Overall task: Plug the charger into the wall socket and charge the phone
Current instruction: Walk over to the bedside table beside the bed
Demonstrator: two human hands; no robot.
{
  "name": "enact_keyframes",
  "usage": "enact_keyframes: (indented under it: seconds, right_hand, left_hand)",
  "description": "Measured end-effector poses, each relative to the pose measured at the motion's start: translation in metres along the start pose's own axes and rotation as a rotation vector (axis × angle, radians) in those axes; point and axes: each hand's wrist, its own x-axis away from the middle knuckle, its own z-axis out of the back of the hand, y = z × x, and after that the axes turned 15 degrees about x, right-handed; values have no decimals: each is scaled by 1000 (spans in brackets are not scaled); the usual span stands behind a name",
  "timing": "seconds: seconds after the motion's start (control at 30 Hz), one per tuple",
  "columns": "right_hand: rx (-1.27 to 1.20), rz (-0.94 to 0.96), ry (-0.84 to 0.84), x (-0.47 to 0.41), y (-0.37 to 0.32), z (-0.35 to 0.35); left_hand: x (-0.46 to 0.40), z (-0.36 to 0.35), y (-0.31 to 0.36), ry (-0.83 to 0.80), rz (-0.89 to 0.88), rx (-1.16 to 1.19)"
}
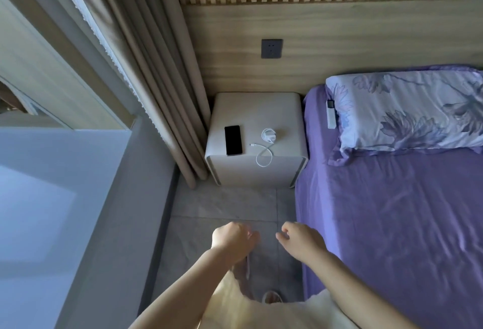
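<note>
A black phone (233, 140) lies face up on the left part of a pale bedside table (257, 109). To its right sits a white charger (271, 136) with its white cable (263, 156) looped toward the table's front edge. A dark grey wall socket (271, 48) is set in the wooden panel above the table. My left hand (233, 238) and my right hand (300, 240) hover over the floor well short of the table, both holding nothing, fingers loosely curled and apart.
A bed with a purple sheet (397, 224) and a flowered pillow (407, 109) fills the right side; a white remote (331, 114) lies by the pillow. Beige curtains (146, 67) hang left of the table. A grey ledge (78, 198) runs along the left. Tiled floor (224, 206) lies between.
</note>
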Motion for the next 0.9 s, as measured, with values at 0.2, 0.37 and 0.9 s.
enact_keyframes:
  seconds: [0.2,0.37,0.9]
  right_hand:
    - [-18,-37,5,-69,-12,39]
    - [-64,-68,24,-117,-22,66]
    - [-135,-100,-82,-222,39,113]
  left_hand:
    - [-71,52,2,-18,-51,-20]
    - [-126,90,3,-44,-87,-52]
    - [-230,101,52,-122,40,-11]
